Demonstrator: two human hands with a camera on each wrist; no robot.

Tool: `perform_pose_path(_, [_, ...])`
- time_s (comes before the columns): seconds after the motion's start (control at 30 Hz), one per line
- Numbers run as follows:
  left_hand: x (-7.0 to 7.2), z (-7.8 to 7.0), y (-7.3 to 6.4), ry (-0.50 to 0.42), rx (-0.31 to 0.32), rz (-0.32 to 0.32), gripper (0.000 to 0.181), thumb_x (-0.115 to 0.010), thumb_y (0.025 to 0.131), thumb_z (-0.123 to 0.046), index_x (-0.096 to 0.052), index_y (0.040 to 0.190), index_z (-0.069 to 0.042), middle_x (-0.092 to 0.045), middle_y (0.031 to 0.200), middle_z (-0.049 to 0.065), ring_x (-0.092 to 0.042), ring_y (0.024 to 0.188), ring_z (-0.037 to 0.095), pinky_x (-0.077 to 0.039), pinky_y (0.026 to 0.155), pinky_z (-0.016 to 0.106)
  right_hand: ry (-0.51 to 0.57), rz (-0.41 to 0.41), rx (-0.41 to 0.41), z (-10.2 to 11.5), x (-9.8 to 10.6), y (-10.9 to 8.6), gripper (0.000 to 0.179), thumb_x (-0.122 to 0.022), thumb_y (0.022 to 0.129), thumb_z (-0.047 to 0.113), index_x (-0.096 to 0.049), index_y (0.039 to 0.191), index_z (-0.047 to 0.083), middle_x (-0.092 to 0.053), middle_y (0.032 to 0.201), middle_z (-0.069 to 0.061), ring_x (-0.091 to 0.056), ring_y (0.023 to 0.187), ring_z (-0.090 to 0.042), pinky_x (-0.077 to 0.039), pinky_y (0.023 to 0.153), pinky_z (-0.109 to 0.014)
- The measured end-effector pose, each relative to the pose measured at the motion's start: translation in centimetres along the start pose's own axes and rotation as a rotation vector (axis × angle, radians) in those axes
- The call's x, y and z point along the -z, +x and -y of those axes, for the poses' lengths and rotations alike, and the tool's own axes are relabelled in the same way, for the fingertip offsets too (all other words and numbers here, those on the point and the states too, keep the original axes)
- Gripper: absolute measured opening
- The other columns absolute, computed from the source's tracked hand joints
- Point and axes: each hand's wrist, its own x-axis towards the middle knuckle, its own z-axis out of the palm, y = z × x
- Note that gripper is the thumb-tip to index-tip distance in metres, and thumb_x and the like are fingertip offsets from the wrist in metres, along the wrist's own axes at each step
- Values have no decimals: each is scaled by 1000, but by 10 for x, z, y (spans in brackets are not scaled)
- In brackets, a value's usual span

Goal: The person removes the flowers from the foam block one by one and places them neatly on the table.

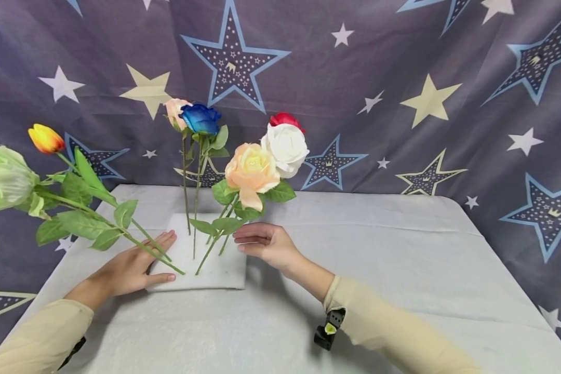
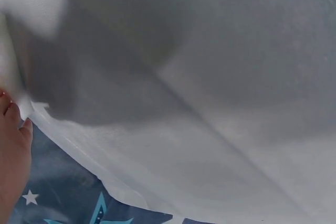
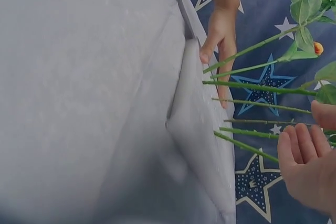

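A white foam block (image 1: 229,275) holds several upright and leaning artificial flowers by their stems. My left hand (image 1: 128,270) rests on the block's left side, fingers spread and straight, beside the stems of a large green-white flower (image 1: 9,179) and an orange-yellow tulip (image 1: 45,138). A blue rose (image 1: 201,119) and a pale pink rose (image 1: 175,111) stand at the back. My right hand (image 1: 271,244), with fingers loosely bent, is at the leaves under a peach rose (image 1: 251,171); no stem shows in its grasp. Behind the peach rose are a white rose (image 1: 286,150) and a red rose (image 1: 285,119).
A pale cloth covers the table (image 1: 378,249). Behind it hangs a dark star-patterned curtain (image 1: 355,114). The big green-white flower leans far out over the table's left side, above my left arm. A black strap device (image 1: 329,330) sits on my right wrist.
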Motion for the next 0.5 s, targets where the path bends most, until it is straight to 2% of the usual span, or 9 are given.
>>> perform_pose_path(0.1, [-1, 0, 0, -3, 9, -1, 91, -64, 83, -59, -30, 151, -7, -30, 156, 20, -33, 141, 43, -24, 119, 49, -4, 8, 7, -2, -6, 3, 36, -65, 83, -8, -60, 118, -14, -62, 120, -32, -62, 114, -43, -57, 91, -28])
perform_pose_path(0.3, [-2, 0, -1, -29, 18, -3, 92, -64, 83, -58, -29, 151, -8, -28, 157, 20, -31, 142, 43, -24, 118, 51, -1, 15, 15, -3, -16, 6, 33, -66, 82, -7, -62, 114, -13, -65, 118, -29, -67, 109, -35, -58, 91, -30])
perform_pose_path(0.37, [-2, 0, 0, -32, 19, -3, 92, -64, 83, -58, -29, 151, -8, -29, 157, 20, -31, 142, 42, -27, 114, 56, 8, 12, 15, -3, -19, 7, 33, -67, 82, -7, -62, 114, -13, -65, 117, -29, -68, 108, -33, -58, 91, -30])
perform_pose_path(0.5, [-2, 3, 0, -47, 23, 3, 92, -65, 82, -58, -29, 151, -8, -28, 157, 20, -30, 142, 43, -27, 112, 59, 32, 0, 3, -5, -24, 9, 33, -67, 81, -9, -62, 114, -14, -64, 116, -30, -67, 108, -34, -58, 90, -30])
